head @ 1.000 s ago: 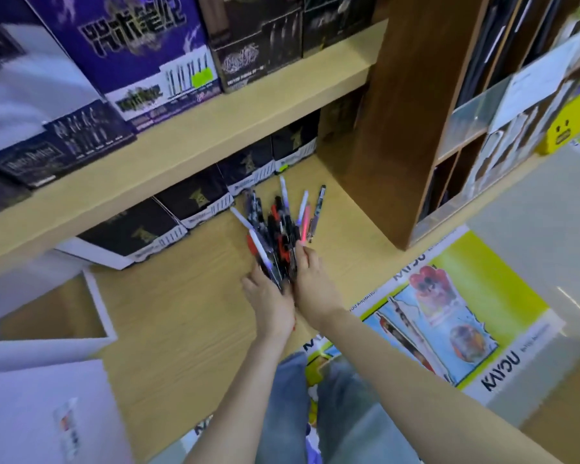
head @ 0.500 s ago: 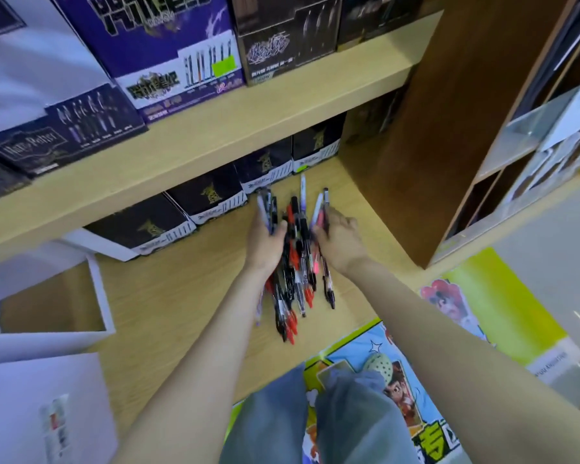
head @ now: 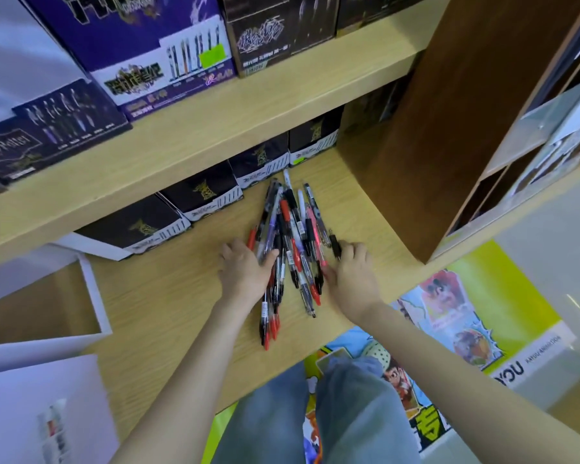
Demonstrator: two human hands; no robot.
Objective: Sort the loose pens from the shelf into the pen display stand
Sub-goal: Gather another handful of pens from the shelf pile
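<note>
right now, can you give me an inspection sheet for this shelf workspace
surface: light wooden shelf, pens lying on it.
job's things: loose pens in one fanned pile, with red, black and pale barrels; brown compartment stand at right.
clutter: dark boxes along the shelf's back; white open box at left.
hands: left hand on the pile's left side, thumb across pens; right hand at its right edge, fingers beside a black pen, grip unclear.
cables: nothing seen.
surroundings: purple and black boxes on the shelf above; colourful poster below.
</note>
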